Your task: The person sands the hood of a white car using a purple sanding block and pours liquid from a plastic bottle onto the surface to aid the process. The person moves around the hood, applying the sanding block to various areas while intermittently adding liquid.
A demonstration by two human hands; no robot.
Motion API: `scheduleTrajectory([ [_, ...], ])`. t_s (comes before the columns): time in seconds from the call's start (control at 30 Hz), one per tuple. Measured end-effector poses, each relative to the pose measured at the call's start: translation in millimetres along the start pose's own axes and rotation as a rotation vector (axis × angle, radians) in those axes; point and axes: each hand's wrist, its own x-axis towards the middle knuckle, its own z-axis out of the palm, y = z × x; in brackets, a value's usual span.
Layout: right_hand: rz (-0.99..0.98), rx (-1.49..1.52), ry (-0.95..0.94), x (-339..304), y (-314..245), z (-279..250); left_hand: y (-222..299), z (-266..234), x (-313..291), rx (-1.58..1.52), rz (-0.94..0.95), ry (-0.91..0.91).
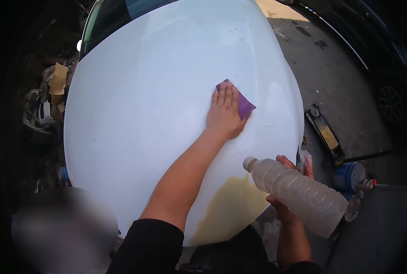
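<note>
My left hand [225, 112] lies palm down on a white car hood [135, 105]. Under its fingers and thumb it holds a purple sheet of sandpaper [246, 107] against the paint. My right hand [283, 205] grips a ribbed, cloudy plastic bottle [299, 192] from below and behind. The bottle leans over the hood's near right part, its white cap pointing up-left toward my left wrist. A thin line of droplets runs between the cap and that wrist. A yellowish patch [233, 205] marks the hood's near edge.
Right of the car, a floor jack [324, 132] lies on the concrete, with blue cans [349, 176] nearer me. A dark car [388, 98] stands beyond. Cardboard [58, 82] and clutter fill the left side. A blurred round shape [66, 228] covers the lower left.
</note>
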Motion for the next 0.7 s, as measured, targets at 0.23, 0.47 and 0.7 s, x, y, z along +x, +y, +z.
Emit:
scheduleTrajectory([
  [0.23,0.119,0.005,-0.091,-4.4,-20.1,-14.4,-42.9,2.2,-180.7,-0.041,-0.029,-0.076],
  [0.47,0.087,-0.021,-0.05,-26.1,-15.8,-17.0,-0.6,10.1,-36.6,-0.051,-0.162,0.073],
  [0.7,0.105,-0.02,0.016,-38.8,-27.7,-25.3,40.3,17.3,-145.1,-0.158,0.128,-0.107],
])
